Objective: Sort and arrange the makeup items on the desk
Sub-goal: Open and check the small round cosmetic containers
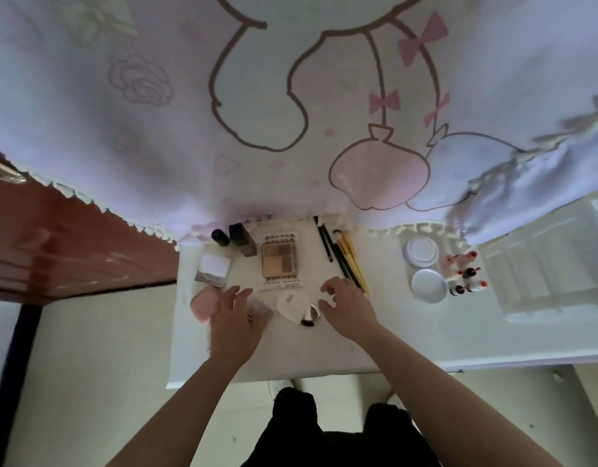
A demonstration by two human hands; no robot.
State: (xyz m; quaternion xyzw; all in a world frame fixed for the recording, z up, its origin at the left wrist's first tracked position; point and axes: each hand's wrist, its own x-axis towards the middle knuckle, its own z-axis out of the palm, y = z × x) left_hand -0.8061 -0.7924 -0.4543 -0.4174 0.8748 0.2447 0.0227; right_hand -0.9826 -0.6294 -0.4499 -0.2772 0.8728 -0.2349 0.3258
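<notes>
Makeup lies on the white desk (324, 352). An open eyeshadow palette (279, 260) sits at the middle back, with several brushes and pencils (343, 259) fanned to its right. A dark bottle (221, 237), a dark box (242, 240) and a square mirrored compact (212, 269) stand at the left. My left hand (235, 320), fingers spread, hovers over a pink puff (202, 304) and a small glittery item (260, 308). My right hand (346, 306), fingers apart and empty, hovers beside a white drop-shaped sponge (290, 304) and a round metallic-handled brush (310, 315).
Two round white lids or jars (422, 252) (429, 285) and several small red-capped bottles (466, 273) stand at the right. A clear plastic organiser (553, 264) sits further right. A printed cloth (291, 112) hangs behind the desk; a red-brown door (72, 241) is at the left.
</notes>
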